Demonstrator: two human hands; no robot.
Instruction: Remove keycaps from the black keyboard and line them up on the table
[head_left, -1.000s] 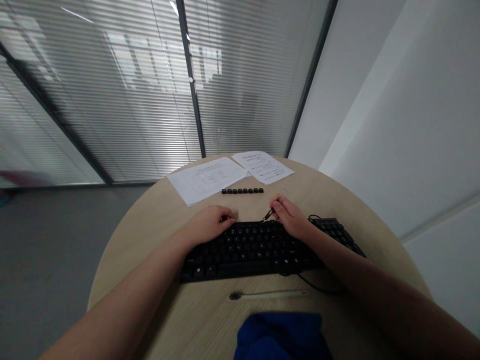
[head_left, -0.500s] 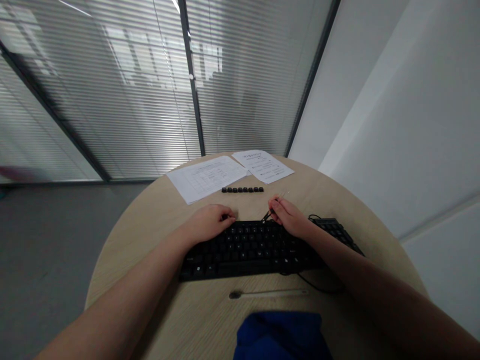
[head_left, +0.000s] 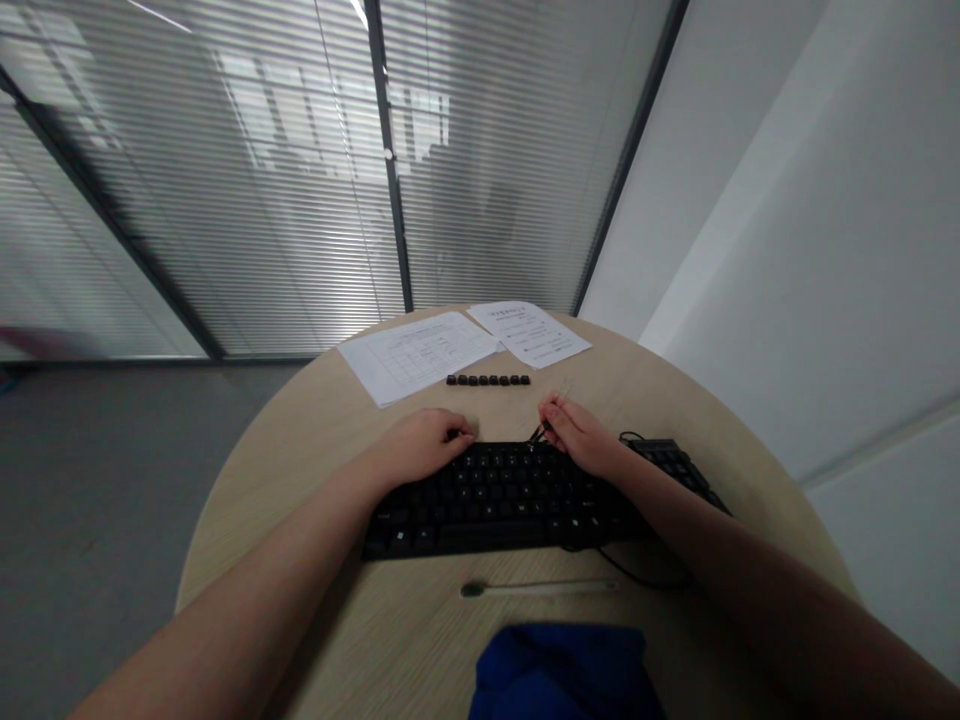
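Note:
A black keyboard [head_left: 487, 500] lies on the round table in front of me, its keys facing up. My left hand [head_left: 424, 443] rests over its upper left part, fingers curled on the far edge. My right hand [head_left: 574, 432] is closed on a small keycap puller [head_left: 537, 434]. Its dark prongs reach down to the keyboard's top row, and thin wires stick out above my fingers. Whether the prongs grip a key is too small to tell. Several loose black keycaps [head_left: 487, 380] stand in a row beyond the keyboard.
Two printed sheets [head_left: 420, 355] lie at the far side of the wooden table [head_left: 300, 430]. A thin brush [head_left: 540, 588] with a dark head lies nearer me, below the keyboard. A black cable [head_left: 637, 575] loops out at the right. Blue cloth [head_left: 562, 670] shows at the near edge.
The view has shifted slightly, moving everything a little to the right. Both hands keep almost the same places on the keyboard, and the keycap puller stays at the top row.

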